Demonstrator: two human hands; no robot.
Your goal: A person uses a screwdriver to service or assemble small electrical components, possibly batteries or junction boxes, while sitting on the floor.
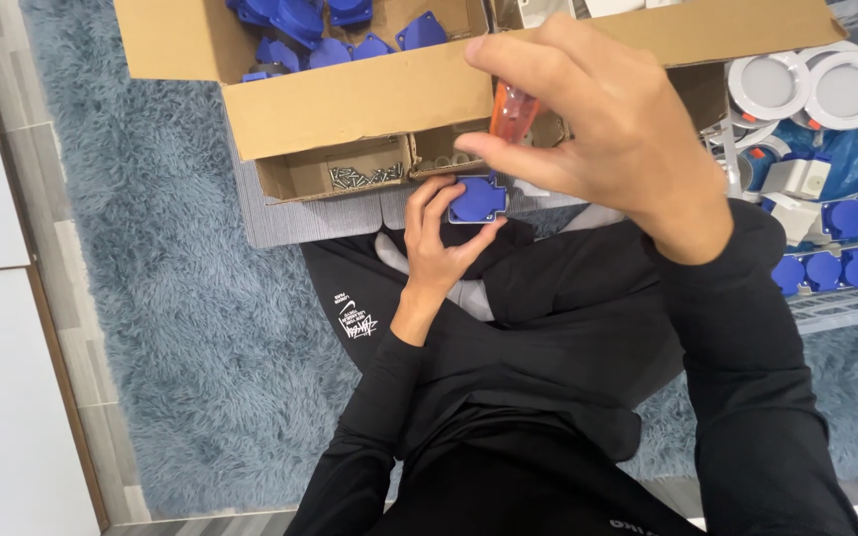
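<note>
Right hand point(613, 129) grips an orange-handled screwdriver point(513, 111), left hand point(439, 238) a blue socket point(476, 199); small box point(335, 169) holds screws point(364, 177).

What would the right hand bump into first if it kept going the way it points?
Probably the cardboard box: the right hand, holding an orange-handled tool, points at its front wall. Depth is unclear, so it may pass above.

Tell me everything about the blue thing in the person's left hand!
The blue socket cover is a small, squarish piece of what looks like smooth plastic, with notched corners and a raised rounded middle. The left hand holds it flat, face up, fingers curled round its left edge and thumb under its lower edge. It sits just below the small cardboard trays, above the person's lap.
</note>
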